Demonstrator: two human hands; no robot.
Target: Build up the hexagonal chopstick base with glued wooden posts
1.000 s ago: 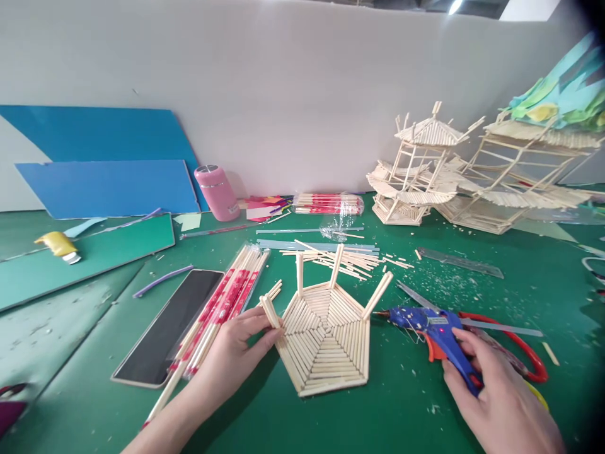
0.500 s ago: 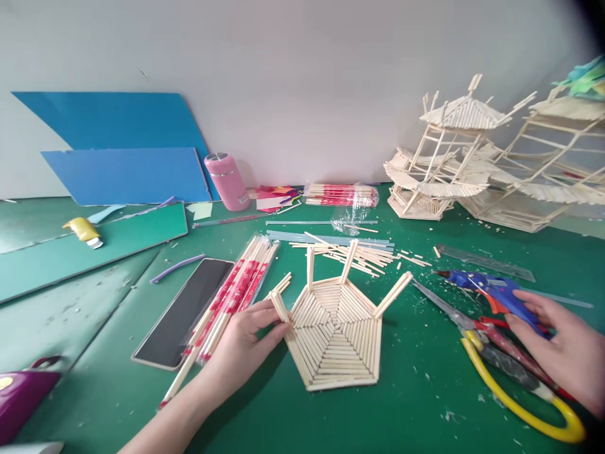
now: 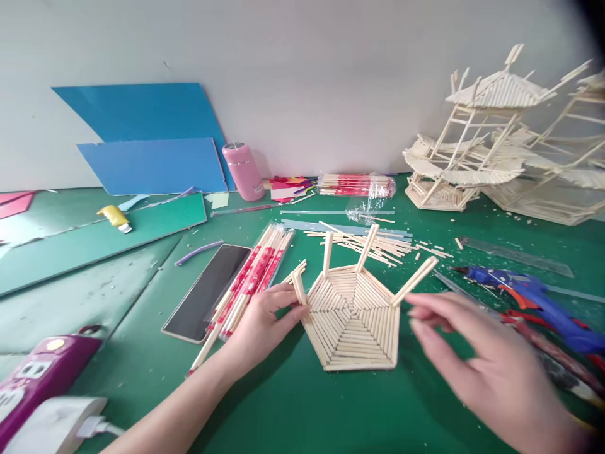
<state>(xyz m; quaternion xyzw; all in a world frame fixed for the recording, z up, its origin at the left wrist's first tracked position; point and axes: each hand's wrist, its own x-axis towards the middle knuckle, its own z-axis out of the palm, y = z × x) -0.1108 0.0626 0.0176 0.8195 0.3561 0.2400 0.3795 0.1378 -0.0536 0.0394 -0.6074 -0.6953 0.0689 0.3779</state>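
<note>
A hexagonal panel of glued wooden sticks [image 3: 354, 318] lies flat on the green mat, with several sticks standing up from its corners. My left hand [image 3: 265, 325] pinches one upright stick [image 3: 299, 289] at the panel's left corner. My right hand [image 3: 477, 356], blurred, hovers just right of the panel with fingers apart and nothing in it, its fingertips close to the slanted stick [image 3: 416, 280] at the right corner. The blue glue gun [image 3: 534, 296] lies on the mat behind my right hand.
Wrapped chopstick bundles [image 3: 250, 277] and a dark phone [image 3: 205, 291] lie left of the panel. Loose sticks [image 3: 373, 246], a pink bottle [image 3: 243, 170], blue boards [image 3: 151, 164] and stick pagoda models [image 3: 472, 139] stand behind. A purple power strip [image 3: 42, 378] sits at lower left.
My right hand has set the glue gun down on the mat and moved left, empty, toward the panel's right corner. My left hand stays on its stick. The view has shifted left.
</note>
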